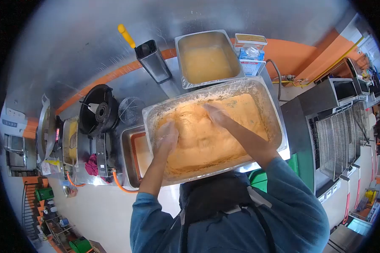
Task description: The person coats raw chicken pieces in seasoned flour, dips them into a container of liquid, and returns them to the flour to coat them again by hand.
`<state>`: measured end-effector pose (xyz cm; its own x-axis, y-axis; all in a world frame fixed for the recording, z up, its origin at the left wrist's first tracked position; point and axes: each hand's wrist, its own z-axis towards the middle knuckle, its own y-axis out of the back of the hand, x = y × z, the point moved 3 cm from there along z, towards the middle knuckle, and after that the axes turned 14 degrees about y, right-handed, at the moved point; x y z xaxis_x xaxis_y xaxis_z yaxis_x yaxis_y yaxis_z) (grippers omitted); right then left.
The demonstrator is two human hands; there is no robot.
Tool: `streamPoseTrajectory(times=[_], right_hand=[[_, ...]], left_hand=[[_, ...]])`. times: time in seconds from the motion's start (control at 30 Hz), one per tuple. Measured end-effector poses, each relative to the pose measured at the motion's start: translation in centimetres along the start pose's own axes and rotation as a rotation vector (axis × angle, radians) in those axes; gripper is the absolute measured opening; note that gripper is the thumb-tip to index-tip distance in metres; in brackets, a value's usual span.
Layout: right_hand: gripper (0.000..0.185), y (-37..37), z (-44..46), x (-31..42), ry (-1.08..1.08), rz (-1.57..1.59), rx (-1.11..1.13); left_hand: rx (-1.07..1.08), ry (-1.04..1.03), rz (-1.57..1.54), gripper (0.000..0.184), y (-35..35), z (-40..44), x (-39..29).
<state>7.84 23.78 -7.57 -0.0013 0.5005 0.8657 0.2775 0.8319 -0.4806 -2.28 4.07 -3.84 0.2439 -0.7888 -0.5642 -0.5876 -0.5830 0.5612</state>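
Nearest are a person's blue sleeves [289, 192] and black apron [215, 196]. Beyond them, the left hand [167, 134] and right hand [216, 114], both whitish, touch orange-tan powder [204, 149], well apart from each other; how far their fingers are spread, I cannot tell. The powder lies inside a large metal pan [275, 116]. Just behind stand a second metal pan [233, 57] and an upright metal holder [153, 64].
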Motion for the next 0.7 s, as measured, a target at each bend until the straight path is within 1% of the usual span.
streamPoseTrajectory(times=[0.03, 0.1, 0.13, 0.17, 0.2, 0.27, 0.3, 0.33, 0.4, 0.43, 0.47, 0.53, 0.57, 0.6, 0.63, 0.67, 0.7], right_hand=[[0.052, -0.1, 0.6, -0.4, 0.045, -0.099, 0.036], [0.051, -1.2, 1.1, -0.9, 0.129, -0.295, 0.099], [0.049, -1.2, 0.6, -0.7, 0.062, -0.256, 0.088], [0.048, -1.2, 0.3, -0.2, -0.002, -0.220, 0.080], [0.046, -1.6, -0.2, 0.2, -0.072, -0.178, 0.071], [0.042, 2.2, -0.8, -0.3, 0.101, -0.407, 0.155], [0.040, 3.7, -1.2, -0.5, 0.182, -0.519, 0.200], [0.039, 4.5, -0.5, 0.0, 0.056, -0.878, 0.222], [0.036, 6.0, 1.1, 1.1, -0.216, -1.587, 0.262], [0.035, 6.4, 1.9, -0.9, -0.015, -1.227, 0.198], [0.034, 7.7, 3.1, -4.7, 0.169, -0.860, 0.131], [0.034, 6.0, 3.4, -4.3, 0.309, -0.515, 0.108], [0.035, 4.3, 3.4, -3.9, 0.270, -0.543, 0.161], [0.036, 2.6, 2.4, -2.2, 0.177, -0.498, 0.172], [0.037, 0.7, 1.4, -0.3, 0.083, -0.458, 0.179], [0.038, -0.8, 0.3, 1.5, -0.061, -0.348, 0.142], [0.038, -1.5, -0.4, 2.4, -0.204, -0.238, 0.108]], left_hand=[[-0.113, -0.094, 0.161, 0.041, 0.4, -1.3, -1.5], [-0.086, -0.026, 0.207, 0.039, -0.2, -3.1, -3.6], [-0.072, 0.004, 0.229, 0.039, -0.6, -3.4, -4.2], [0.042, -0.032, 0.066, 0.037, -0.4, -3.0, -3.5], [0.158, -0.058, -0.094, 0.036, 0.4, -2.4, -1.3], [0.033, -0.164, 0.133, 0.037, 0.9, -0.4, -0.3], [-0.205, -0.228, 0.521, 0.040, 1.0, 0.7, -0.6], [-0.446, -0.285, 0.909, 0.044, 0.9, 1.5, -0.9], [-0.368, -0.274, 0.791, 0.028, 0.1, 3.2, -0.5], [-0.332, -0.270, 0.732, 0.021, -0.2, 3.6, -0.5], [-0.230, -0.173, 0.476, 0.025, -0.6, 3.0, -0.9], [-0.019, 0.003, -0.030, 0.034, -2.3, 1.4, -2.6], [-0.045, -0.128, 0.030, 0.035, -3.1, 2.9, -1.6], [-0.073, -0.258, 0.090, 0.037, -4.2, 5.9, 0.6], [-0.020, -0.253, 0.107, 0.039, -4.0, 5.6, 0.7], [0.032, -0.247, 0.125, 0.041, -3.7, 5.3, 0.7], [0.164, -0.104, 0.094, 0.042, -1.2, 1.0, -2.1]])
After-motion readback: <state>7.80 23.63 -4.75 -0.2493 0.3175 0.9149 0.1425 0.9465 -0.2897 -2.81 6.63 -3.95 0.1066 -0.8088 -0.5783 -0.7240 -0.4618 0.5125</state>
